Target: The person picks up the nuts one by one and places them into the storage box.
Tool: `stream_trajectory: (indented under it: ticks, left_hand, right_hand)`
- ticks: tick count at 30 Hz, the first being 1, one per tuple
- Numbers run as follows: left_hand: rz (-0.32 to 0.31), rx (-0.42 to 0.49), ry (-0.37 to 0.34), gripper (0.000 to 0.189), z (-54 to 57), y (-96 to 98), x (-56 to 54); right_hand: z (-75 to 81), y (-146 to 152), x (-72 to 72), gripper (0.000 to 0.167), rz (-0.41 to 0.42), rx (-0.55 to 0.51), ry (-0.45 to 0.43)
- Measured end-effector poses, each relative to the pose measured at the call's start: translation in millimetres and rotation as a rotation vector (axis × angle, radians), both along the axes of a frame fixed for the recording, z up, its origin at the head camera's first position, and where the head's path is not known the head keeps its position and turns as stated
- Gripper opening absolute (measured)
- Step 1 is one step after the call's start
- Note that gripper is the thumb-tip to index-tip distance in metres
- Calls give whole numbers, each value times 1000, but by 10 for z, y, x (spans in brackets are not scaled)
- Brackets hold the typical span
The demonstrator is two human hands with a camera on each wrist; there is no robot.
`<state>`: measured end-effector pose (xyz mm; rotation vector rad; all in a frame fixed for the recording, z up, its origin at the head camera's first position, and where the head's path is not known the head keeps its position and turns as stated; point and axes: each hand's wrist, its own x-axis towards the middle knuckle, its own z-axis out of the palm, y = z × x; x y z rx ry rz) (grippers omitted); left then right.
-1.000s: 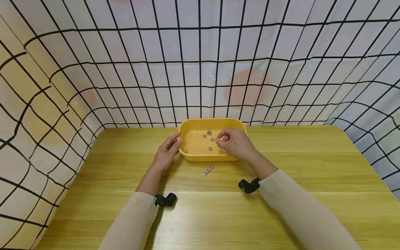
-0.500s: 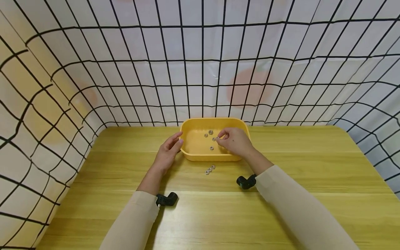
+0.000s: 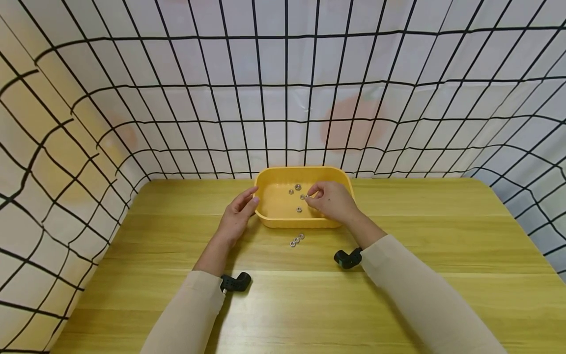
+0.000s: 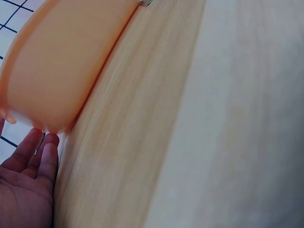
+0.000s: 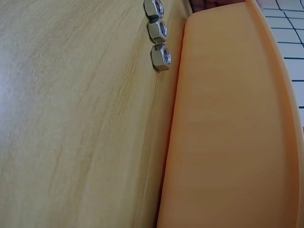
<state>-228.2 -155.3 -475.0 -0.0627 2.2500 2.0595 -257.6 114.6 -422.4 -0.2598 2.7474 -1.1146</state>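
Note:
A yellow plastic bin stands on the wooden table, with several metal hex nuts lying loose on its floor. My right hand reaches over the bin's right half and pinches a small nut between thumb and index finger, close beside another nut. My left hand touches the bin's left end with its fingertips, the fingers fairly straight against the outer wall in the left wrist view. On the table in front of the bin, three hex nuts lie in a slanting row. The right hand is out of sight in its wrist view.
Behind the bin stands a white backdrop with black grid lines, which also runs along both sides. The wooden table extends in front of the bin. A small black camera is strapped to each wrist.
The whole view has shifted slightly from a second ago. The right forearm has moved a little to the left, while its fingers stay at the same nut. The left hand stays at the bin's end.

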Motion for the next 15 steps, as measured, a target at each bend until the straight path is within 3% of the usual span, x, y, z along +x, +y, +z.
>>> stream_trajectory:
  ticks: [15]
  left_hand:
    - [-4, 5, -4, 46, 15, -1, 13]
  right_hand:
    - [4, 1, 14, 24, -5, -14, 4]
